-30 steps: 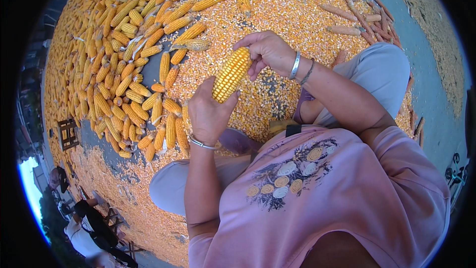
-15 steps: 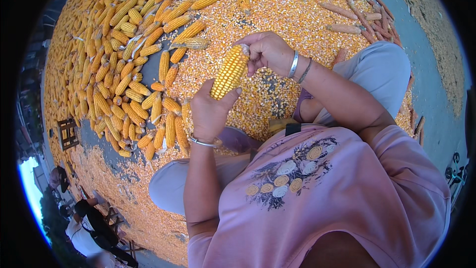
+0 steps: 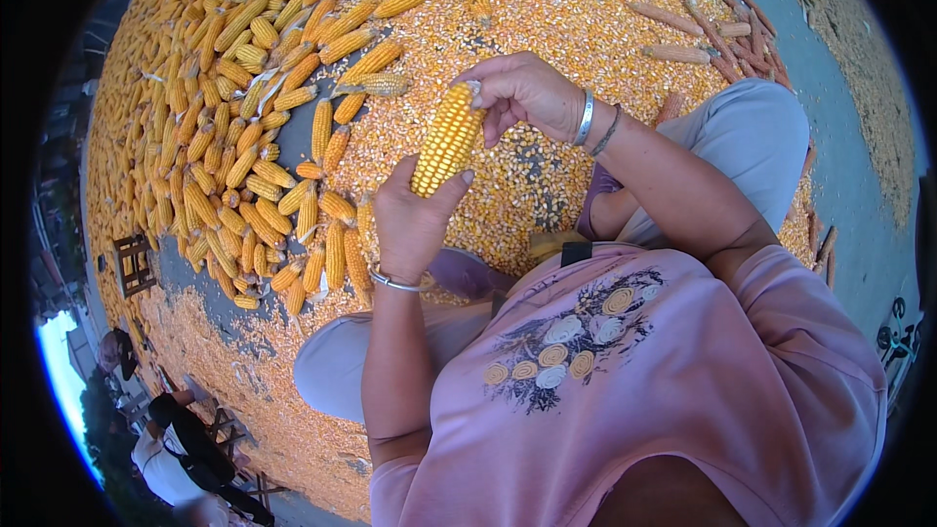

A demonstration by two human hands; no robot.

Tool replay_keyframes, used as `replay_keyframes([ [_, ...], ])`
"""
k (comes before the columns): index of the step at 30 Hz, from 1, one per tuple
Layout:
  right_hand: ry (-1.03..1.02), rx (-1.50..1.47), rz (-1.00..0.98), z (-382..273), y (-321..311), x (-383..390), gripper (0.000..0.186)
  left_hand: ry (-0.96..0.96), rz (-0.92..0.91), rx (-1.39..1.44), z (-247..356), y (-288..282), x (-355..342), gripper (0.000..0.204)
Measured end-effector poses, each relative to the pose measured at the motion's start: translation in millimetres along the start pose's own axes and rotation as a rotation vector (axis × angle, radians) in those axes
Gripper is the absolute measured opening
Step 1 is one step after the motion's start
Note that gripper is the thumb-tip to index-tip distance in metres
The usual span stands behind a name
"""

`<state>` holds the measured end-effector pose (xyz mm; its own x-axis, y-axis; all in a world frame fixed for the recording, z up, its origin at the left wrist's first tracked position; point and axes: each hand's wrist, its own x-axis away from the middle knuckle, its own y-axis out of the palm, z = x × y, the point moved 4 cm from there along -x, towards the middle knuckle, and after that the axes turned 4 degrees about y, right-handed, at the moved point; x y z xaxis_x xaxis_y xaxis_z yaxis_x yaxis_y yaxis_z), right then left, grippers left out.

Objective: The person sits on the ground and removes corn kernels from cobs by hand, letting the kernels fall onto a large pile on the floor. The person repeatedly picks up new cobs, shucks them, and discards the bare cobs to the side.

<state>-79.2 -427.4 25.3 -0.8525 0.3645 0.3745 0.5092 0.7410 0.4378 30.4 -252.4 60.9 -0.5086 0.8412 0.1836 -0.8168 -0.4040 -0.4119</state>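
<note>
A yellow ear of corn (image 3: 450, 141) is held tilted in front of me, its rows of kernels facing up. My left hand (image 3: 417, 218) wraps round its lower end, thumb across the side. At the upper end, the fingers of my right hand (image 3: 522, 98) are bent, with thumb and forefinger pinching the pale tip. Beneath both hands lie loose corn kernels (image 3: 508, 205), spread over dark ground.
A large heap of unshelled corn ears (image 3: 215, 117) fills the left. Bare reddish cobs (image 3: 678, 54) lie at the upper right. A small wooden stool (image 3: 134, 265) stands at the far left; another person (image 3: 181, 449) is at the lower left.
The ear of corn has shifted slightly left and down. My right hand has moved a little and its fingers have changed position at the tip.
</note>
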Motion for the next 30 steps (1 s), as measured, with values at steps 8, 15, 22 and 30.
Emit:
replay_keyframes([
  [8,-0.03,-0.04,-0.029,-3,2,3,0.038,0.263,0.148,-0.281,3,-2,1,0.042],
  [15,-0.029,-0.035,-0.031,0,2,0,0.037,0.323,0.187,-0.414,0,-4,2,0.049],
  [22,-0.037,-0.077,-0.036,7,1,-1,0.039,0.387,0.214,-0.582,4,-3,4,0.05],
  [30,0.001,-0.06,0.031,19,-2,-5,0.036,0.338,0.182,-0.626,-1,3,6,0.052],
])
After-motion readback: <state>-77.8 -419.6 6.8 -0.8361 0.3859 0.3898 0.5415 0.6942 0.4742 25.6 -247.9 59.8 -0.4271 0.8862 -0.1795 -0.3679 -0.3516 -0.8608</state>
